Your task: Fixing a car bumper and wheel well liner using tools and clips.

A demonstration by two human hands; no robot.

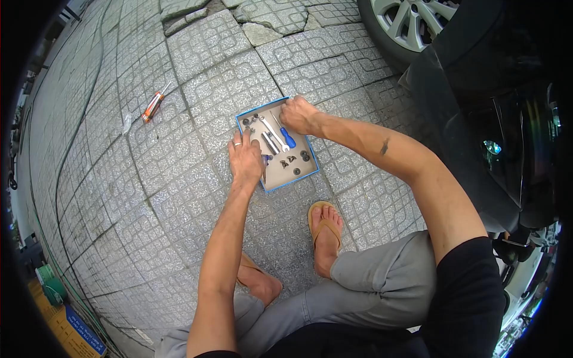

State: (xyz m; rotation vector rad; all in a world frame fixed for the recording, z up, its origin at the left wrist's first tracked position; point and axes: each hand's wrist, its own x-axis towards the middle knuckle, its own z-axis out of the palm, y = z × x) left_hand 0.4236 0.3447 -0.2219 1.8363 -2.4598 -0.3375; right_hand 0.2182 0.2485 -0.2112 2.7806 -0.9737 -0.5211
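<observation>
A shallow cardboard box (274, 183) with blue edges sits on the paving in front of my feet. My left hand (243, 160), a ring on one finger, straddles its left wall, fingers and thumb bent over the edge. Closed over the far right corner is my right hand (298, 115); its fingertips are partly hidden. Inside lie a screwdriver (287, 138) with a blue handle, a silver wrench (276, 135) and short metal rods (270, 143). Small black round parts (305, 156) and black clip-like pieces (287, 161) are scattered around them. A dark blue item by my left hand is half covered.
An orange-and-black handled tool (154, 107) lies on the paving at the left, beside a clear plastic scrap (127, 122). A car wheel (412, 27) and dark bodywork (465, 131) stand at the right. Broken slabs (262, 34) lie far ahead; a hose (59, 179) runs along the left.
</observation>
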